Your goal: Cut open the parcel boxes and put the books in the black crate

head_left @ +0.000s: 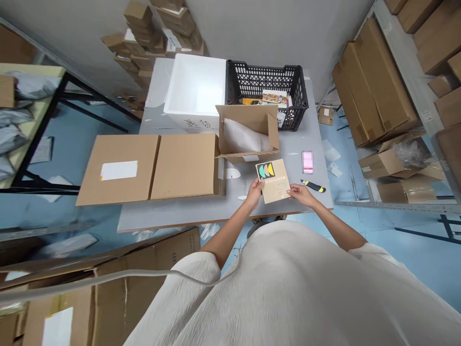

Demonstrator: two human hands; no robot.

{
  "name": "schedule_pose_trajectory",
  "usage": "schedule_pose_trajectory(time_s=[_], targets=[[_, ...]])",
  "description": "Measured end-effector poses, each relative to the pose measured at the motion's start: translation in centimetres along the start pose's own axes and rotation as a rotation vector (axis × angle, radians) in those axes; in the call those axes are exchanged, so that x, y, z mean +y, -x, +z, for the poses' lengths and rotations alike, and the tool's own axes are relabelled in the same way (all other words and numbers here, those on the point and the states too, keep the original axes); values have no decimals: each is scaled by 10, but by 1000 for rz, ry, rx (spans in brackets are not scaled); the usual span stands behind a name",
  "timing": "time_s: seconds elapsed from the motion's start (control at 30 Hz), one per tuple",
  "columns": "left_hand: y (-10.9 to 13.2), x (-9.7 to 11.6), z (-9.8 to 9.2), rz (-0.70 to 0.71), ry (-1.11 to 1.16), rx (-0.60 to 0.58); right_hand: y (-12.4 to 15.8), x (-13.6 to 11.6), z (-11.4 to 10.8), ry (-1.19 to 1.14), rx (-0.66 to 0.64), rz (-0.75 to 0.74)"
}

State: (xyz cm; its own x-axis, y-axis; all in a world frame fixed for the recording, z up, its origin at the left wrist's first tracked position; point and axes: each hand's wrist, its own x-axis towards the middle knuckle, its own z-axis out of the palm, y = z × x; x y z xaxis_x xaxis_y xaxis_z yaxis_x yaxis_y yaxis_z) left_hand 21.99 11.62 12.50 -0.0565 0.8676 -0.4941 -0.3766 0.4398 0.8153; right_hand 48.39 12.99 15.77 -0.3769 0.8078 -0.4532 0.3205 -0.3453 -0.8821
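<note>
Both hands hold a tan paperback book (pixel 274 181) over the near edge of the grey table (pixel 173 214). The left hand (pixel 255 191) grips the book's left edge, fingers closed around it; the right hand (pixel 300 193) pinches its lower right corner. Just beyond the book stands an open cardboard box (pixel 248 130) with white padding inside. Right of the book lie a yellow-and-black utility knife (pixel 313 185) and a pink pad (pixel 307 161). Behind the box sit a black plastic crate (pixel 266 79) and a white foam box (pixel 196 89).
</note>
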Motion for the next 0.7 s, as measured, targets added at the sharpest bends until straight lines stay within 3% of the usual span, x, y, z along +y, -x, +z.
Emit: schedule_pose_trajectory(time_s=[0.17,0.33,0.47,0.7], targets=[[4,8,8,66,-153,-47,-2,-10,-17,-72,37,-19],[12,14,20,208,-383,-139,1,-21,-48,-87,88,-116],[15,23,36,293,-440,-190,1,-31,-70,-119,130,-169],[9,74,61,426,-366,-3,-30,-74,-82,-128,220,-274]])
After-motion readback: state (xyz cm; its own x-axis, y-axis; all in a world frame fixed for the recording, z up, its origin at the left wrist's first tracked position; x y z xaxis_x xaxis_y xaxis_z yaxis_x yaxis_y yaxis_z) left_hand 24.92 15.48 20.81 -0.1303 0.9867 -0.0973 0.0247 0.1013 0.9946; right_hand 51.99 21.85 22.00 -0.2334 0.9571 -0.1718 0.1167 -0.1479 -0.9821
